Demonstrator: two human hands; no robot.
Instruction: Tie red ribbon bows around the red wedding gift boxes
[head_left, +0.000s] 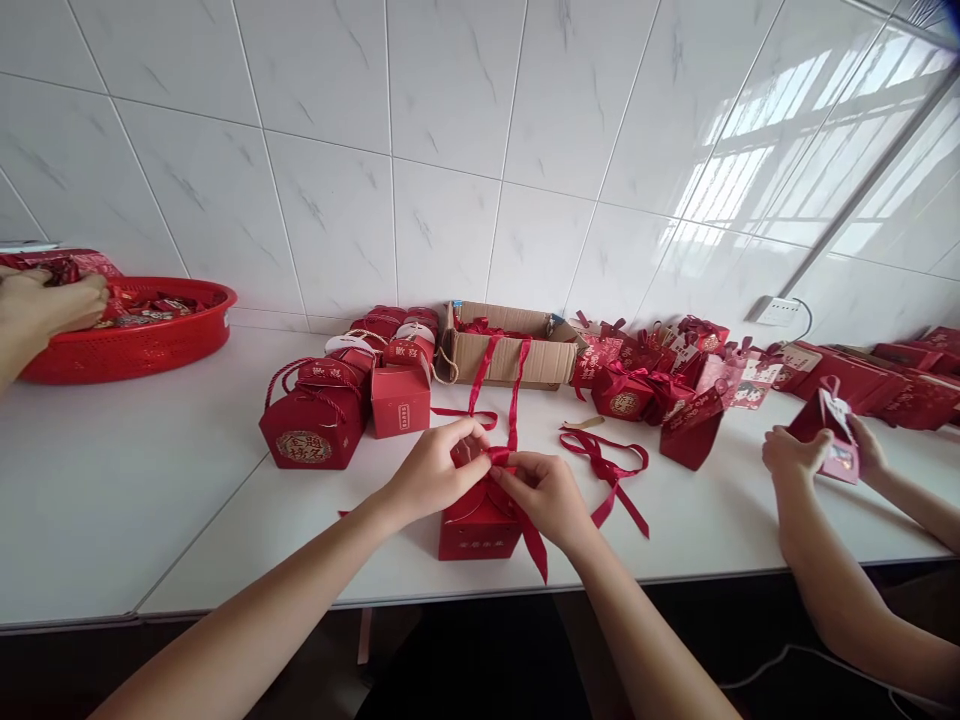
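Observation:
Near the front edge of the white table stands a small red box [480, 535] with pale lettering on its front. A red ribbon [535, 545] is looped at its top, one tail hanging over the right side. My left hand [442, 465] pinches the ribbon above the box, from the left. From the right, my right hand [544, 490] also has its fingers closed on the ribbon, close to my left fingertips. Part of the box top and the knot area is hidden by my fingers. A loose red ribbon [600, 460] lies right of my hands.
Behind, a cardboard box [510, 358] holds red ribbons. Red gift boxes [315, 425] stand to its left, more gift boxes [626, 395] to its right. At far left a person's hand is over a red basket [150, 345]; at right another person holds a box [825, 435].

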